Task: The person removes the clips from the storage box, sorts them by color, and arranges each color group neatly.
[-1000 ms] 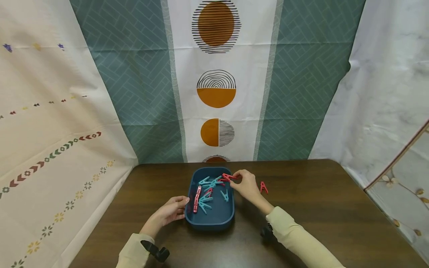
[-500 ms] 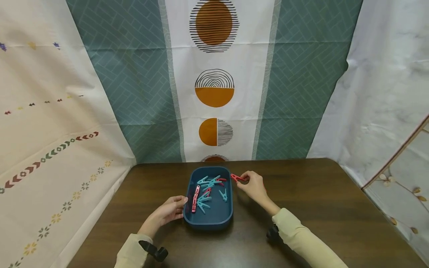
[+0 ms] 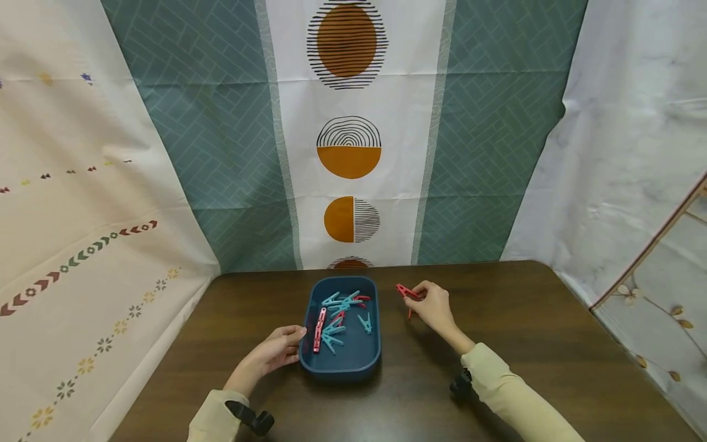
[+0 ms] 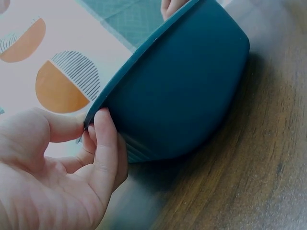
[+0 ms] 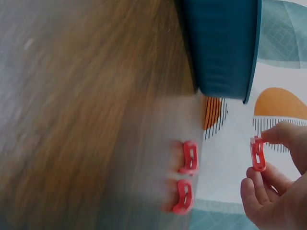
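- Dark blue oval plastic tray (image 3: 340,367) sits on the brown wooden table (image 3: 530,344), holding teal and red plastic clothespins (image 3: 337,313).
- Left hand (image 3: 274,351) grips the tray's left rim.
- Right hand (image 3: 436,306), right of the tray, pinches 1 red plastic clothespin (image 3: 405,290) above the table.
- 2 red pegs (image 5: 187,182) lie near the tray.

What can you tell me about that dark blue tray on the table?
The blue tray is a deep, oblong bin with rounded corners and a thin rim, plastic by its look. It sits flat on the dark wooden table, its long side running away from the person. Loose teal and red clothespins lie inside. The left hand holds its near left rim, thumb over the edge. The right hand is apart from it.
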Action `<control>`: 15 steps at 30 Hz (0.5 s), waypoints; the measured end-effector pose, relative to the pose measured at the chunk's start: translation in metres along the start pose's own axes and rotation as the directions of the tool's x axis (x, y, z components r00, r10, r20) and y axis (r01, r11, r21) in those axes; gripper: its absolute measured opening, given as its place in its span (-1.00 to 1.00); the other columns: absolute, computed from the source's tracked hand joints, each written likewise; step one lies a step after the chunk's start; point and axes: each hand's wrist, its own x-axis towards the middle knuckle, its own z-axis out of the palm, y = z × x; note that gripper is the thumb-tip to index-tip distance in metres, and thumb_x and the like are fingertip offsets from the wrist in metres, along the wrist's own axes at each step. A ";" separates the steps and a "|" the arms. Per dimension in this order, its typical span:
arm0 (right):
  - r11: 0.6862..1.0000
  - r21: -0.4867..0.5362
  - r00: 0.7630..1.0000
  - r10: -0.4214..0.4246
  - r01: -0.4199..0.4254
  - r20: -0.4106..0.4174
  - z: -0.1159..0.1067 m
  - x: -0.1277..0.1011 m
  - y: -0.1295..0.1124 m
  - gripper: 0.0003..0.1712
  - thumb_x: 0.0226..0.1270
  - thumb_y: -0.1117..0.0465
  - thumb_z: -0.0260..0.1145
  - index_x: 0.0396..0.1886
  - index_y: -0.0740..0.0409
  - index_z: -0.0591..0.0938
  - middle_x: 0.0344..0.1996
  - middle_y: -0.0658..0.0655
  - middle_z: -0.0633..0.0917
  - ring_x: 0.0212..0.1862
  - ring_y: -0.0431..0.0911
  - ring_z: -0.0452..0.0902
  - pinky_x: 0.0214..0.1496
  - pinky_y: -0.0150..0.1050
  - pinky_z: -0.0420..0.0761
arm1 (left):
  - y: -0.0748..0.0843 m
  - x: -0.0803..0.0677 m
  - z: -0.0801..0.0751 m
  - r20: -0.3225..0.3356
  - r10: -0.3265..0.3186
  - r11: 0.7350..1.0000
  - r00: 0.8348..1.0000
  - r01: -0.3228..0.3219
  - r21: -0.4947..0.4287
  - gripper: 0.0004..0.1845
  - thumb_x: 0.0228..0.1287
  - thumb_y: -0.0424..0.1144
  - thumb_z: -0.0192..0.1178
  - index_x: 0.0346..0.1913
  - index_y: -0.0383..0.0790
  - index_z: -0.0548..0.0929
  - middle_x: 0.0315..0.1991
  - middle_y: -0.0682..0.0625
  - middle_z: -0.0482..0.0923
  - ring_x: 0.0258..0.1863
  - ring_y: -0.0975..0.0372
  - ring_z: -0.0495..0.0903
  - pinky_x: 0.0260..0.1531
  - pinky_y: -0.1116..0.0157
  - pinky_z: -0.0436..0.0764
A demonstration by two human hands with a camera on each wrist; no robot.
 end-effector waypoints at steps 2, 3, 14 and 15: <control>1.000 -0.017 1.000 0.012 -0.012 -0.006 -0.003 0.000 0.005 -0.78 -0.03 0.24 0.49 -0.39 0.23 0.67 -0.49 0.15 0.70 -0.47 -0.12 0.57 -0.48 -0.34 0.55 | 0.000 0.000 0.000 -0.003 0.001 1.000 1.000 -0.001 0.000 -0.54 0.48 -0.09 0.01 0.16 -0.44 0.36 -0.22 -0.01 0.56 -0.30 0.25 0.56 -0.31 0.42 0.59; 1.000 -0.023 1.000 0.014 -0.014 -0.007 -0.004 0.000 0.007 -0.78 -0.02 0.24 0.49 -0.39 0.24 0.67 -0.50 0.15 0.70 -0.47 -0.12 0.56 -0.48 -0.35 0.54 | 0.000 -0.001 0.000 -0.003 0.000 1.000 1.000 0.000 -0.001 -0.54 0.47 -0.09 0.01 0.16 -0.44 0.36 -0.22 -0.01 0.56 -0.30 0.25 0.56 -0.31 0.42 0.60; 0.993 -0.095 0.997 0.074 -0.075 -0.019 -0.017 -0.003 0.022 -0.78 -0.03 0.22 0.47 -0.44 0.26 0.65 -0.55 0.15 0.66 -0.51 -0.12 0.49 -0.49 -0.32 0.46 | 0.000 0.000 0.000 0.004 0.001 1.000 1.000 -0.001 -0.025 -0.58 0.47 -0.11 0.02 0.13 -0.42 0.38 -0.26 0.01 0.57 -0.32 0.26 0.56 -0.32 0.43 0.61; 0.991 -0.100 0.996 0.083 -0.084 -0.015 -0.018 -0.003 0.023 -0.79 -0.02 0.22 0.46 -0.45 0.26 0.64 -0.55 0.15 0.66 -0.51 -0.12 0.49 -0.49 -0.32 0.45 | 0.000 0.000 0.000 0.005 0.000 1.000 1.000 0.000 -0.026 -0.58 0.46 -0.11 0.03 0.13 -0.42 0.39 -0.26 0.01 0.57 -0.32 0.26 0.56 -0.32 0.43 0.61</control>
